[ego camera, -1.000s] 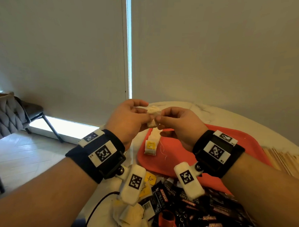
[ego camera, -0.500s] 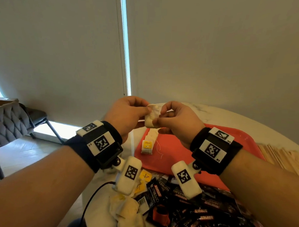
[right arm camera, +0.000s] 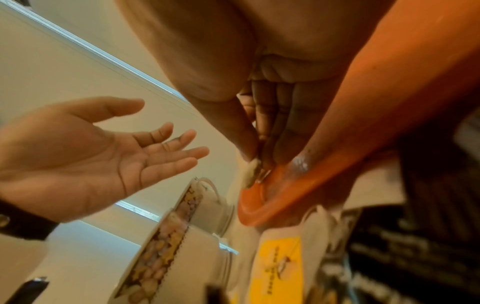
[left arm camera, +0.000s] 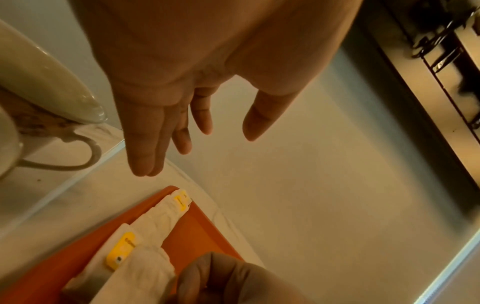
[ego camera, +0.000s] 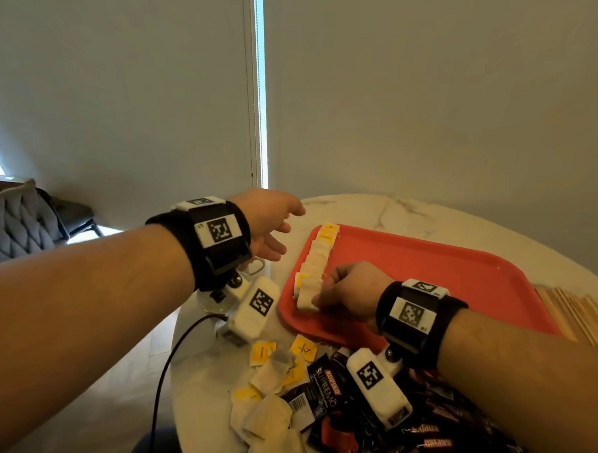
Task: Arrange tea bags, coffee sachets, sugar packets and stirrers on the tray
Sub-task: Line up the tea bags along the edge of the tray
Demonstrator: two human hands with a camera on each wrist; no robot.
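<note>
White marble table (ego camera: 411, 210) under grey blinds: we see a red tray (ego camera: 425, 276) with a row of tea bags (ego camera: 318, 258) along its 9 o'clock edge, long axis running 12 to 6. Our right hand (ego camera: 351, 290) pinches the nearest tea bag (ego camera: 306, 297) at the row's 6 o'clock end, thumb and fingers curled on it and touching the tray floor. Our left hand (ego camera: 268, 225) hovers off the tray at 10 o'clock, fingers spread and holding nothing. We judge the release turns on keeping this bag in line with the row. Loose tea bags (ego camera: 270, 372) and coffee sachets (ego camera: 384, 432) lie at 6 o'clock, nearer the right hand; stirrers (ego camera: 571, 310) at 3 o'clock. Only the wrist views show the patterned cup (right arm camera: 179, 230) beside the tray; only the left wrist view shows the row's far end.
</note>
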